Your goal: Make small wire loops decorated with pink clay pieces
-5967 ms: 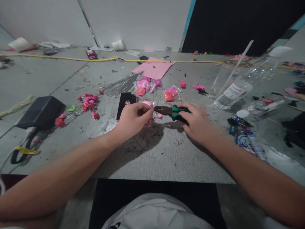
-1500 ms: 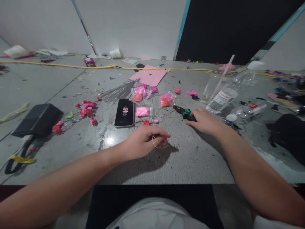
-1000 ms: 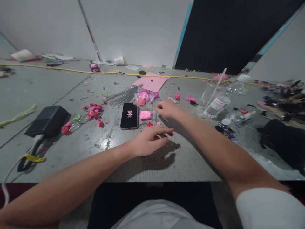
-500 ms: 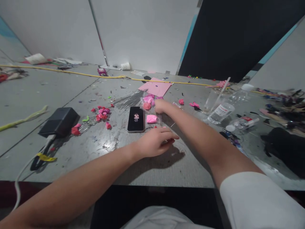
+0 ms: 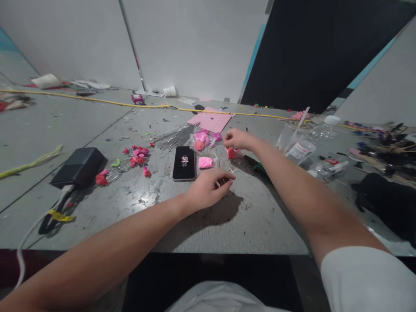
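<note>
My left hand (image 5: 209,189) hovers over the grey table, palm down, its fingers curved and apart with nothing visible in them. Just beyond it lies a pink clay packet (image 5: 205,163), beside a black phone (image 5: 184,163). My right hand (image 5: 239,139) is pinched at the edge of a clear bag of red clay (image 5: 231,152). More clear bags with purple and coral clay (image 5: 199,144) sit to the left of my right hand. Thin wires (image 5: 175,138) are fanned out behind the phone.
Small red and pink clay pieces (image 5: 138,157) and a black power adapter (image 5: 79,168) lie left. A pink sheet (image 5: 212,119) is at the back. On the right stand a clear cup (image 5: 287,134) and bottles (image 5: 300,151). A dark-green-handled tool (image 5: 258,168) lies under my right forearm.
My right hand has moved right from the purple and coral bags to the red clay bag, which now shows. My left hand has shifted slightly left and its fingers have curled a little.
</note>
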`<action>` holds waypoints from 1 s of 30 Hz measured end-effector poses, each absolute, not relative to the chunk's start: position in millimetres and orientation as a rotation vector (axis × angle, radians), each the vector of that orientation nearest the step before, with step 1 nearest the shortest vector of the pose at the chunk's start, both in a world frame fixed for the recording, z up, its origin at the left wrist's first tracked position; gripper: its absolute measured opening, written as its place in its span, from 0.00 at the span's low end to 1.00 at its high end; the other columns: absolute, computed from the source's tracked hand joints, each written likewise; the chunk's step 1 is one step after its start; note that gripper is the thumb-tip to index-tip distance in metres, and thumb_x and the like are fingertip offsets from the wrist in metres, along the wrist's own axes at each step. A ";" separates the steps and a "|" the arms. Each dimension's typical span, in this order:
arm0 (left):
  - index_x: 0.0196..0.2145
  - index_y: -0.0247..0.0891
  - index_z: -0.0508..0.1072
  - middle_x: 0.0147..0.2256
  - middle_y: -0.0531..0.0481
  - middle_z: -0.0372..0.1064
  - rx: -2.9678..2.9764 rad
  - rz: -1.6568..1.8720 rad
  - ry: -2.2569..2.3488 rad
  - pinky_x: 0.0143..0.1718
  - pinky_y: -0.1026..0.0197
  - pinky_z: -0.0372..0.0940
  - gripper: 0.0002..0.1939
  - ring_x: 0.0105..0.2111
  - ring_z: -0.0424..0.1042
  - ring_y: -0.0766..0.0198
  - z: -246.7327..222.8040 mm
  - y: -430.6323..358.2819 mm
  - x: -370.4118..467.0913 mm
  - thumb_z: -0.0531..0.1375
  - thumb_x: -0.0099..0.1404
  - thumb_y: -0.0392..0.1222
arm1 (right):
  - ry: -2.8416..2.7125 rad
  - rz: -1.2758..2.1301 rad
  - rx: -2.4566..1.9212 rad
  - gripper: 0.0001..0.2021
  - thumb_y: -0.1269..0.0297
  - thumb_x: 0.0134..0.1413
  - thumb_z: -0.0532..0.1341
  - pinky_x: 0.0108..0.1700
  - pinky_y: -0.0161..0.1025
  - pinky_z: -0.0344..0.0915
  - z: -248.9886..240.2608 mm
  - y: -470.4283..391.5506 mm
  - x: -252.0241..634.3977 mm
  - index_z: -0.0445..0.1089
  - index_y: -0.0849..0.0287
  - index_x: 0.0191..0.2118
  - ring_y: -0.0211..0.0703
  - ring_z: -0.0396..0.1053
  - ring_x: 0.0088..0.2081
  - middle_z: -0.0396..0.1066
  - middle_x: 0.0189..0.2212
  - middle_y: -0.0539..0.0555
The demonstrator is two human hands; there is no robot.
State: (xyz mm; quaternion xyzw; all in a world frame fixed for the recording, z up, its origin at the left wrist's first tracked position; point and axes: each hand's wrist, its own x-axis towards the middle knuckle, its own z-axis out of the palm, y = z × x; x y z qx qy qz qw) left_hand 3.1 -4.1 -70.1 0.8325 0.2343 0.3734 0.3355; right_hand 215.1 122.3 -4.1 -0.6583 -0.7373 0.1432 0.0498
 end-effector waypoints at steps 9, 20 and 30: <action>0.45 0.34 0.81 0.35 0.45 0.79 2.290 0.913 0.536 0.34 0.62 0.71 0.10 0.32 0.76 0.63 -67.8 -8.9 3.4 0.59 0.72 0.36 | -2.217 0.365 -1.908 0.17 0.72 0.62 0.66 0.38 0.32 0.68 -27.6 124.8 218.5 0.77 0.63 0.56 0.42 0.79 0.40 0.84 0.45 0.59; 0.44 0.33 0.81 0.38 0.42 0.81 2.301 0.738 0.167 0.40 0.60 0.71 0.09 0.37 0.78 0.59 -68.2 -8.0 0.7 0.60 0.72 0.36 | -2.649 0.033 -1.623 0.18 0.75 0.63 0.63 0.54 0.37 0.68 -4.0 175.3 94.9 0.81 0.61 0.55 0.50 0.78 0.55 0.82 0.54 0.61; 0.42 0.33 0.82 0.40 0.40 0.83 2.137 0.599 0.035 0.38 0.60 0.72 0.08 0.36 0.79 0.58 -76.9 -4.7 2.7 0.63 0.68 0.34 | -2.969 -0.237 -1.376 0.13 0.79 0.62 0.63 0.52 0.44 0.70 -29.5 209.5 35.9 0.83 0.65 0.48 0.57 0.78 0.53 0.82 0.52 0.68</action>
